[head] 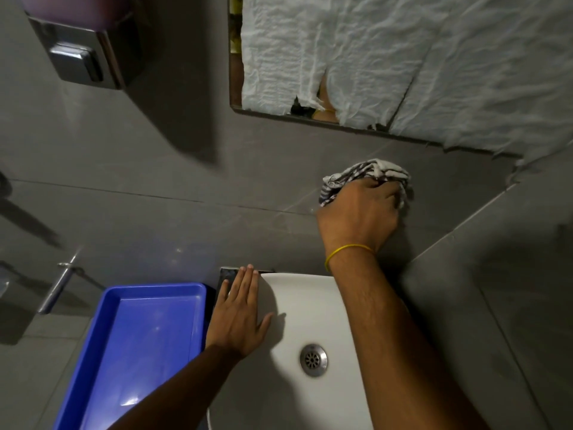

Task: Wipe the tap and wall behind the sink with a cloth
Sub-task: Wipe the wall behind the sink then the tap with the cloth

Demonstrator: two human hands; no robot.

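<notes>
The right hand (359, 212) grips the bunched cloth (369, 173) against the wall (186, 169), right of centre, just below torn paper (356, 57); wiping higher could snag it. The left hand (240, 315) lies spread flat on the sink (310, 305) rim and could slip

Grey tiled walls (173, 169) with thin grout lines, meeting at a corner on the right. Steel soap dispenser (77, 54) upper left; mirror (387, 57) papered over with crumpled white sheets (434, 66). Dim light, hard shadows.
</notes>
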